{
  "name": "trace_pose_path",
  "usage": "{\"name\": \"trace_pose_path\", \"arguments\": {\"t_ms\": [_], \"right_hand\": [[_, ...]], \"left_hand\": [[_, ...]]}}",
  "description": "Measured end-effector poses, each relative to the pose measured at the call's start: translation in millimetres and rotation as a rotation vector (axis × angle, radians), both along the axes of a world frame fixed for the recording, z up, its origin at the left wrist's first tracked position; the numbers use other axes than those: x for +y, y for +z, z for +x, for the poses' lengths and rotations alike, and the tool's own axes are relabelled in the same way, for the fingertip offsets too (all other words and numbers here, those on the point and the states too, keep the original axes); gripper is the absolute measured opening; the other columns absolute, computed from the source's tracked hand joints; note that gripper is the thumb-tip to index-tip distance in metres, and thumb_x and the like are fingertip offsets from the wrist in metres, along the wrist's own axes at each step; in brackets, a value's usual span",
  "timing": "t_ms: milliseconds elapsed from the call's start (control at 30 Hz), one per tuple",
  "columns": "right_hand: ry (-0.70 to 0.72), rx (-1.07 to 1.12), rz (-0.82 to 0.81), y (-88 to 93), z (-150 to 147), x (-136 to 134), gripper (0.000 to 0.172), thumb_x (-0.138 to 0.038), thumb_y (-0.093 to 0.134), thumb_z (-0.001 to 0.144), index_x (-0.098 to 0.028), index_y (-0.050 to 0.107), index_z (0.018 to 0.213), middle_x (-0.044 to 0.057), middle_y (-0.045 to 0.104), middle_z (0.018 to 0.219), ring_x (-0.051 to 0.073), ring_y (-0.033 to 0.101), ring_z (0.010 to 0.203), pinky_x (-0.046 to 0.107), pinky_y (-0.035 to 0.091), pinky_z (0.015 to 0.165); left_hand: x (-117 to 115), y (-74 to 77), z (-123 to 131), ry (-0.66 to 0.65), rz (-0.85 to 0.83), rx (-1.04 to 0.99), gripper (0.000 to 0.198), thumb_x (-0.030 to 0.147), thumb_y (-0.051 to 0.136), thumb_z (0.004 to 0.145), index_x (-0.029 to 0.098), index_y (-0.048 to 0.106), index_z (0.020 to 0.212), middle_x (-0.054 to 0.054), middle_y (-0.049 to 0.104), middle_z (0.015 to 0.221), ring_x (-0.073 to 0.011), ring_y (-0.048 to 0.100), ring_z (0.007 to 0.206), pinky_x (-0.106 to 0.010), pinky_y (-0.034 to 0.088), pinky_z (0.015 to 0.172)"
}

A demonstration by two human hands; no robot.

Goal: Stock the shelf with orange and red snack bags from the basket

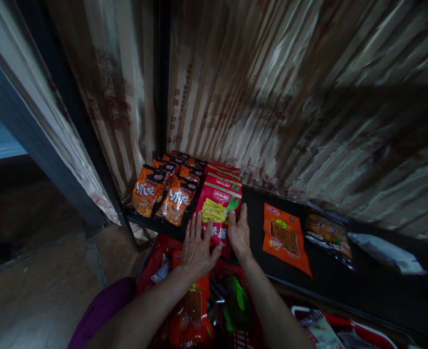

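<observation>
A row of red snack packets [219, 201] with yellow sticks and green leaves printed on them stands on the black shelf [252, 213]. My left hand [198, 247] lies with spread fingers against the lower front of the nearest packet. At that packet's right edge, my right hand [240, 231] rests with its fingers stretched out. Neither hand is closed around anything. Just left of the red row, several black-and-orange snack bags [175, 199] stand in two columns.
Below my arms sits a red basket [155, 257] with more packets inside. An orange packet [285, 237], a clear-and-dark bag [328, 233] and a whitish packet [386, 252] lie farther right on the shelf. Another red basket [370, 332] stands below. A dark post [90, 145] rises at left.
</observation>
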State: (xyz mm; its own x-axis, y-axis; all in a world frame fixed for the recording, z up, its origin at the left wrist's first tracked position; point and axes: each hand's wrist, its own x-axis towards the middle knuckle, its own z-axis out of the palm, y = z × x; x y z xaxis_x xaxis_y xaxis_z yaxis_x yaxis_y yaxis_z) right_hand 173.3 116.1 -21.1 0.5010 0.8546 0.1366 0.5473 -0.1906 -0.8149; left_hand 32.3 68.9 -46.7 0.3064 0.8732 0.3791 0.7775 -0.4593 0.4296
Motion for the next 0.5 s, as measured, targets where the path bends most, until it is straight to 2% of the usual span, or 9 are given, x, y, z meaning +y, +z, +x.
{"name": "trace_pose_path", "arguments": {"t_ms": [100,167,333,500], "right_hand": [[0.01,0.031,-0.034,-2.1,0.2,-3.2,0.079,-0.059,0.031,0.084,-0.006,0.03,0.142,0.019,0.037,0.145,0.03,0.033,0.135,0.042,0.024,0.111],[-0.006,0.018,0.0,-3.3,0.4,-2.2,0.078,-0.059,0.032,0.083,-0.005,0.035,0.139,0.02,0.038,0.144,0.03,0.033,0.135,0.042,0.023,0.111],[-0.035,-0.032,0.129,-6.0,0.3,6.2,0.075,-0.057,0.032,0.082,-0.007,0.036,0.138,0.018,0.036,0.146,0.029,0.027,0.137,0.044,0.019,0.112],[-0.002,0.002,0.058,-8.5,-2.0,8.9,0.075,-0.058,0.028,0.083,-0.01,0.032,0.141,0.017,0.041,0.143,0.029,0.037,0.132,0.044,0.026,0.108]], "left_hand": [[3.5,-1.5,2.0,0.018,-0.006,-0.021,0.073,0.036,0.056,0.08,0.015,0.027,0.144,-0.021,0.01,0.154,-0.0372,0.008,0.141,-0.054,0.024,0.11],[7.5,0.4,3.2,0.014,-0.009,-0.032,0.073,0.036,0.055,0.081,0.014,0.027,0.144,-0.021,0.01,0.154,-0.0369,0.008,0.141,-0.053,0.025,0.11],[14.6,5.6,2.1,-0.01,-0.023,-0.034,0.069,0.036,0.053,0.082,0.014,0.029,0.143,-0.02,0.013,0.153,-0.0367,0.01,0.141,-0.054,0.026,0.109],[17.6,6.5,0.0,-0.012,0.007,-0.044,0.069,0.035,0.056,0.08,0.013,0.032,0.141,-0.02,0.013,0.154,-0.0362,0.009,0.141,-0.055,0.024,0.11]]}}
